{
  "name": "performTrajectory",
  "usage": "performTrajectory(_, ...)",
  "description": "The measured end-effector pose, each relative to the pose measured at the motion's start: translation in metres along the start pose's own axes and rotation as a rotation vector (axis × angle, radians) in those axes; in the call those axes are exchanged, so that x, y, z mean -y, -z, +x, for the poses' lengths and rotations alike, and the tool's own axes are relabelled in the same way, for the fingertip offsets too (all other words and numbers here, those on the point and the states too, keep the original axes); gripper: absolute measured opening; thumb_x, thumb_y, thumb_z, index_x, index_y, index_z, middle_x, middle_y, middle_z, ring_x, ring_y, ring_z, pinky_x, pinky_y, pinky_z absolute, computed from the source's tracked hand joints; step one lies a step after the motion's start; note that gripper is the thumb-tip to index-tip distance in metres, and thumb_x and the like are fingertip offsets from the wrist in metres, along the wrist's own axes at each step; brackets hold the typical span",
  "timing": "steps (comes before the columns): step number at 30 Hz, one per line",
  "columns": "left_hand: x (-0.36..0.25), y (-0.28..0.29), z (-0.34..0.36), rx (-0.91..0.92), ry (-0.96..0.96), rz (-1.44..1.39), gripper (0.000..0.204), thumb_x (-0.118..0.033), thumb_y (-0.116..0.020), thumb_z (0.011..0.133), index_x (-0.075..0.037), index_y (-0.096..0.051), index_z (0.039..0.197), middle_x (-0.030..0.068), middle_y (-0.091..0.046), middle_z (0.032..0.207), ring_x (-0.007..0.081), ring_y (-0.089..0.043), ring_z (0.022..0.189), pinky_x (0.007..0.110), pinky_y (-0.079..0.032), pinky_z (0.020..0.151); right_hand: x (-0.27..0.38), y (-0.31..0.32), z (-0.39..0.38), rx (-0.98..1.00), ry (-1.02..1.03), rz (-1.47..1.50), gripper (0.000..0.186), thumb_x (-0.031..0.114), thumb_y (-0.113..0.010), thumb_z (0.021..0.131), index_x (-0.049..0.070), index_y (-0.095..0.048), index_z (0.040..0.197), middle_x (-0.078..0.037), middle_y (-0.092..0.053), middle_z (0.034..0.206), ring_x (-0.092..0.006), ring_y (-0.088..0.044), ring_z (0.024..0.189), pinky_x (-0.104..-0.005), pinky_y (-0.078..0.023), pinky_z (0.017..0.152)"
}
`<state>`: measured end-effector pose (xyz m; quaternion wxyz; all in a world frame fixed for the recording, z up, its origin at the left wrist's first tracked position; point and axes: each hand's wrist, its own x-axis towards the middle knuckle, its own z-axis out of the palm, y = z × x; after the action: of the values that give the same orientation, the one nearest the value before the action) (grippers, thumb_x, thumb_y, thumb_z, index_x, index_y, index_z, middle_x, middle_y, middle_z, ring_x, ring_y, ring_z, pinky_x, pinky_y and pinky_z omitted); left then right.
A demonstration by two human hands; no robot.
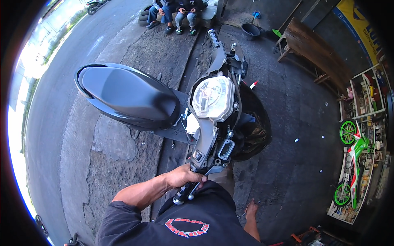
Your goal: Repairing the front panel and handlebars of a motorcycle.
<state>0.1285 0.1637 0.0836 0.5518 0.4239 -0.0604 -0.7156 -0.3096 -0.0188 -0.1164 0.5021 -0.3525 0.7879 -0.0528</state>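
A scooter stands in front of me with its dark seat to the left and its handlebar across the middle. My left hand is closed around the near handlebar grip, with the thumb over its inner end and the brake lever beside it. Close to that hand sits a rectangular brake fluid reservoir, and beyond it the exposed instrument cluster. Low at my right side, my right hand is closed on a thin metal tool. Its exact kind is too small to tell.
Two people sit by stacked tires at the back. A black basin and a wooden bench stand at the back right. At the right, a small green-and-white motorcycle is in front of shelves. Road lies left.
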Motion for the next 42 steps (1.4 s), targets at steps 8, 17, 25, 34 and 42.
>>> performTrajectory(8, 0.001, 0.011, 0.003, 0.245, 0.119, -0.244, 0.05, -0.021, -0.06, 0.092, 0.002, -0.04, 0.132, 0.0287, -0.058, 0.125, 0.0381, -0.061, 0.114, 0.046, -0.048, 0.099, 0.003, -0.005, 0.0, 0.016, -0.079, -0.036, 0.038, 0.035, -0.049, 0.098, 0.011, -0.046, 0.069, -0.001, -0.042, 0.058, -0.0141, -0.039, 0.044, -0.0306, -0.032, 0.039)
performTrajectory(17, 0.009, 0.008, 0.002, 0.049, 0.066, -0.116, 0.045, -0.022, -0.068, 0.085, 0.0, -0.053, 0.121, 0.015, -0.066, 0.103, 0.0286, -0.067, 0.098, 0.039, -0.052, 0.09, 0.008, -0.009, -0.001, 0.073, -0.035, -0.052, 0.038, 0.038, -0.05, 0.097, 0.013, -0.046, 0.068, -0.001, -0.042, 0.058, -0.0138, -0.039, 0.043, -0.0303, -0.032, 0.039)
performTrajectory(25, 0.0, 0.001, -0.002, 0.114, 0.049, -0.17, 0.053, -0.03, -0.065, 0.088, 0.007, -0.054, 0.124, 0.0213, -0.064, 0.114, 0.0308, -0.066, 0.104, 0.04, -0.05, 0.095, -0.006, -0.001, -0.003, 0.108, -0.101, -0.085, 0.032, 0.032, -0.049, 0.096, 0.014, -0.045, 0.069, 0.0, -0.042, 0.058, -0.0134, -0.038, 0.043, -0.0296, -0.03, 0.038)
performTrajectory(34, -0.002, 0.002, -0.001, 0.156, 0.119, -0.222, 0.046, -0.03, -0.059, 0.09, 0.007, -0.058, 0.119, 0.0222, -0.068, 0.106, 0.0284, -0.068, 0.1, 0.039, -0.053, 0.09, -0.011, -0.002, -0.007, 0.127, -0.177, -0.103, 0.035, 0.035, -0.049, 0.097, 0.014, -0.045, 0.07, 0.0, -0.042, 0.059, -0.0133, -0.037, 0.044, -0.0305, -0.03, 0.041)
performTrajectory(42, -0.005, -0.013, -0.009, 0.004, -0.044, -0.126, 0.032, -0.029, -0.067, 0.086, 0.001, -0.062, 0.099, 0.0129, -0.067, 0.082, 0.0192, -0.067, 0.073, 0.033, -0.055, 0.068, -0.005, 0.005, -0.004, 0.118, -0.101, -0.127, 0.037, 0.039, -0.05, 0.098, 0.015, -0.044, 0.069, 0.001, -0.042, 0.058, -0.0132, -0.036, 0.043, -0.0311, -0.03, 0.041)
